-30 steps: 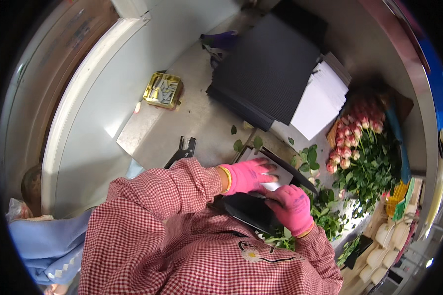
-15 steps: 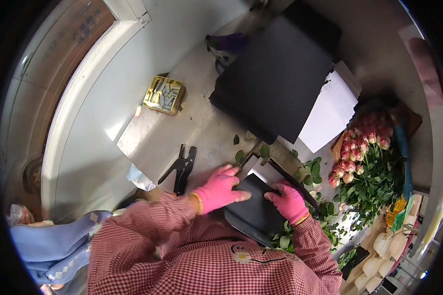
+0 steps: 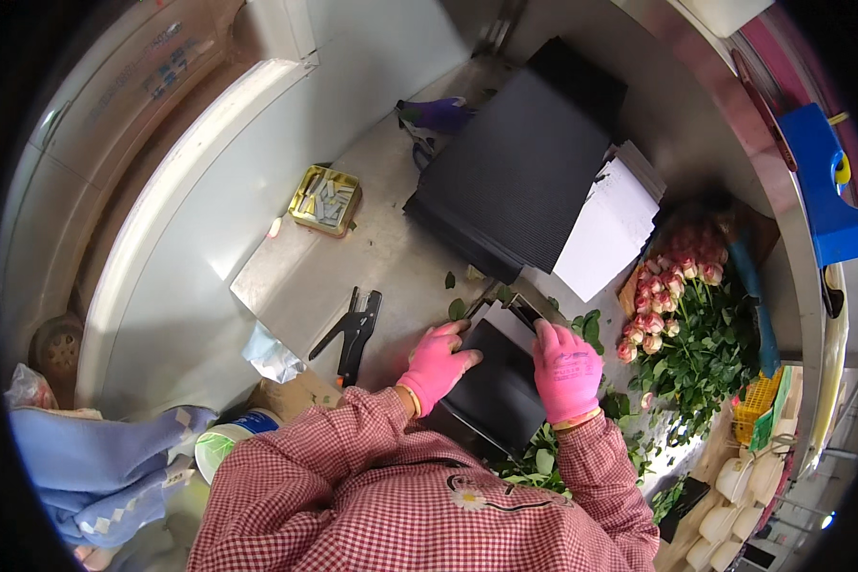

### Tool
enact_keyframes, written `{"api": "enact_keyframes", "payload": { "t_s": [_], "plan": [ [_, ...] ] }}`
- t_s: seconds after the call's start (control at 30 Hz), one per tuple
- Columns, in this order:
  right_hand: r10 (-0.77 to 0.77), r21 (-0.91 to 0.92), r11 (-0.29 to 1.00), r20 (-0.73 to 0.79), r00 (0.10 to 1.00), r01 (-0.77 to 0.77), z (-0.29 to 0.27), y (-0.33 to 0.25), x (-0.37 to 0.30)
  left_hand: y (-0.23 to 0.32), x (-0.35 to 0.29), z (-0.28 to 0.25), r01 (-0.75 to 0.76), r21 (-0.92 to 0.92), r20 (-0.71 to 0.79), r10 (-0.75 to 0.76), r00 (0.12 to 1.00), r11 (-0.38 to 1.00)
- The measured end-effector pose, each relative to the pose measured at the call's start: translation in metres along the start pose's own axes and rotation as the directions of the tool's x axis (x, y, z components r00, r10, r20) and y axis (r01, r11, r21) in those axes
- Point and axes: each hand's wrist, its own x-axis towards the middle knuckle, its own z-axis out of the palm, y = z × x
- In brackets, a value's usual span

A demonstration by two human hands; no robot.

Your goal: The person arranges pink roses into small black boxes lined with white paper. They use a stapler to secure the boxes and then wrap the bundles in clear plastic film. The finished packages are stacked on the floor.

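Observation:
Low in front of my chest lies a folded black cardboard sheet (image 3: 491,381), with a white inner face showing at its far end. My left hand (image 3: 439,367), in a pink glove, grips its left edge with curled fingers. On the opposite side my right hand (image 3: 567,372), also gloved in pink, has its fingers bent over the right edge. The lower end of the sheet runs down toward my checked apron. Left of my hands a black stapler (image 3: 357,334) lies on the metal table (image 3: 305,272). Green leaves lie around the sheet.
Beyond my hands sits a tall stack of black corrugated sheets (image 3: 529,157), with white sheets (image 3: 605,229) beside it. A yellow tin of staples (image 3: 325,200) stands left. Pink roses (image 3: 663,291) with leafy stems lie right. A purple-handled tool (image 3: 437,115) rests behind.
My right hand has moved up and away from me along the sheet's right edge. The left hand has curled more around the left edge. The view has shifted a little.

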Motion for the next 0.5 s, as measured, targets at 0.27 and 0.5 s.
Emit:
{"api": "enact_keyframes", "payload": {
  "t_s": [0.27, 0.5],
  "plan": [
    [-0.08, 0.043, 0.996, 0.068, 0.994, 0.077, 0.036, -0.033, -0.04, 0.001, 0.001, 0.001, -0.083, 0.078, -0.016, 0.084, 0.996, 0.994],
    [-0.244, -0.027, 0.968, 0.117, 0.963, 0.249, 0.051, -0.039, -0.055, 0.001, 0.023, -0.026, -0.291, 0.283, 0.283, 0.21, 0.936, 0.914]
  ]
}}
